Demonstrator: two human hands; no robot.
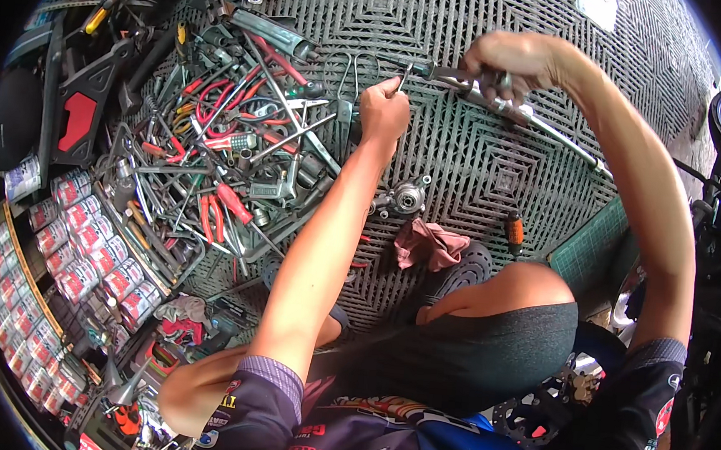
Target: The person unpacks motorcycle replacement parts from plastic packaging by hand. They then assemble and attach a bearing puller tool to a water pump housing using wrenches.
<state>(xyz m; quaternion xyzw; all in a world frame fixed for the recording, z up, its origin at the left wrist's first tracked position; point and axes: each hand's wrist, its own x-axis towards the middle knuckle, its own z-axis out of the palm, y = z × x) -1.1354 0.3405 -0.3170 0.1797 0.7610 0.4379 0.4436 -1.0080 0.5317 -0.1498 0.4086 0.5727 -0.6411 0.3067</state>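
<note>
Both hands engaged on a long metal tool over the grid mat; work appears under way, not finished.

Right hand (505,64) clamped on tool (515,110) at 1 o'clock; left hand (384,110) fingers pinched together on a small metal piece (402,82) at its end. Metal part (404,199) lies untouched at centre.

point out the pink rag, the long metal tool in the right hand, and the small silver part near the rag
pink rag (429,242): head view, middle of the crumpled cloth
long metal tool (551,130): head view, on its shaft beyond the right hand
small silver part (407,197): head view, its round body
</note>
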